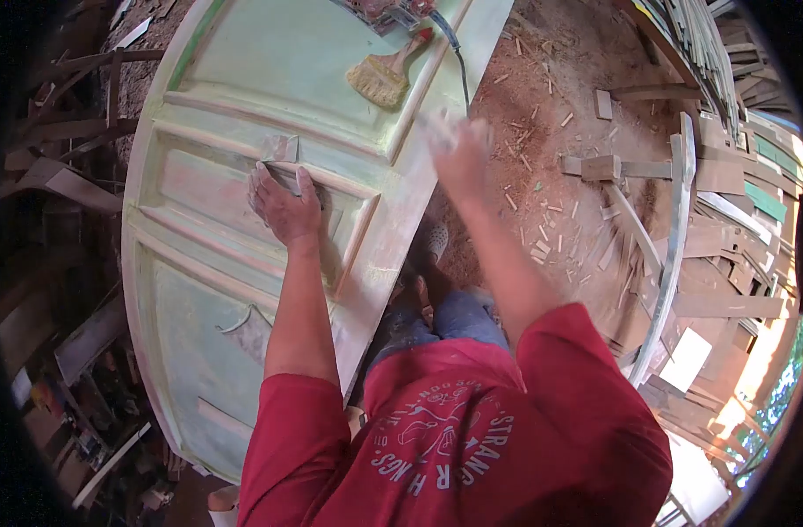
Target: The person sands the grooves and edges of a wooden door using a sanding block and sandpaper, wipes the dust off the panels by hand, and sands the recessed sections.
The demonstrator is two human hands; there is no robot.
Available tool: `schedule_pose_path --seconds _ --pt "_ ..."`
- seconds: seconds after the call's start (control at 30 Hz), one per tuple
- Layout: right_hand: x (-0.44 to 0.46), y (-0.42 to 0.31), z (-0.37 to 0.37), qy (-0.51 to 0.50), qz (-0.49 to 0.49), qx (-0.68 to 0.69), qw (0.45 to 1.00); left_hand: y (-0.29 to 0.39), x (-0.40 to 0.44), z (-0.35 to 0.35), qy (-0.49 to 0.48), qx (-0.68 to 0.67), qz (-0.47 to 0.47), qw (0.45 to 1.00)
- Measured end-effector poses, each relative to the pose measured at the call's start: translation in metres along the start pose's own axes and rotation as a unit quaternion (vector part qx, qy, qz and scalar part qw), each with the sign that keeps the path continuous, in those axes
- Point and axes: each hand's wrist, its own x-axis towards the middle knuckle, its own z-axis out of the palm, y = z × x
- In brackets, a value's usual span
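The pale green panelled door (274, 57) spans the left and centre of the frame, where the left hand (284, 204) lies on its moulding, thumb and fingers apart, just below a small grey sheet (280, 147). Right of centre, the right hand (461, 149) is blurred, its grip impossible to tell; a brush (379, 81) lies on the door, upper centre.

R hand (461, 160) blurred, grip unclear; corded tool (377, 10) cut off @ top.
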Motion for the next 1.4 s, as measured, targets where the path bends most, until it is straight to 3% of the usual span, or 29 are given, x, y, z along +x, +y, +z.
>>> schedule_pose_path --seconds 0.07,0.1,0.17,0.27,0.37,0.47,0.53,0.63,0.73,0.77,0.87,0.97,1.07,1.17,1.27,1.4 --pt "-0.069 -0.006 0.0 0.027 -0.098 -0.027 0.994 0.01 0.001 -0.005 0.003 -0.008 -0.005 1.0" --pt "-0.082 -0.01 -0.008 -0.003 -0.102 -0.017 0.995 0.011 -0.002 -0.009 0.002 -0.008 -0.01 1.0" --pt "-0.101 -0.012 -0.019 -0.061 -0.1 0.005 0.993 0.009 -0.002 -0.007 0.008 -0.007 -0.001 1.0" --pt "-0.024 0.004 -0.005 -0.043 0.012 0.038 0.998 0.003 0.0 0.0 0.011 0.003 0.007 1.0" --pt "-0.02 -0.006 -0.003 -0.024 0.042 0.029 0.998 -0.001 -0.002 -0.001 0.01 0.006 0.011 1.0" --pt "-0.114 -0.018 -0.002 -0.04 -0.09 0.011 0.995 0.001 0.001 0.001 0.013 0.003 0.007 1.0" --pt "-0.114 -0.03 -0.02 -0.117 -0.076 0.048 0.989 -0.001 -0.002 0.0 0.01 0.006 0.007 1.0" --pt "-0.058 -0.018 -0.012 -0.056 -0.028 0.021 0.998 0.002 0.001 0.002 0.013 0.004 0.007 1.0" --pt "-0.064 -0.021 -0.004 -0.049 0.015 0.008 0.999 -0.001 0.0 0.001 0.011 0.003 0.008 1.0" --pt "-0.092 -0.025 -0.006 -0.048 -0.032 -0.015 0.998 -0.002 0.001 0.002 0.016 0.004 0.013 1.0" --pt "-0.132 -0.043 -0.029 -0.117 -0.027 0.033 0.992 -0.003 -0.001 0.003 0.021 0.006 0.011 1.0" --pt "-0.079 -0.028 -0.01 -0.057 -0.044 -0.016 0.997 0.0 0.002 0.003 0.026 0.006 0.024 0.999" --pt "-0.064 -0.028 -0.003 -0.023 0.009 0.014 1.0 -0.004 0.0 0.003 0.026 0.01 0.02 0.999" --pt "-0.128 -0.038 -0.019 -0.088 -0.063 0.003 0.994 -0.004 0.001 0.009 0.037 0.006 0.021 0.999" --pt "-0.109 -0.042 -0.025 -0.11 -0.043 0.015 0.993 -0.005 0.002 0.008 0.034 0.0 0.027 0.999" --pt "-0.09 -0.036 -0.002 -0.065 -0.001 0.007 0.998 -0.002 0.0 0.003 0.017 0.014 0.011 1.0"
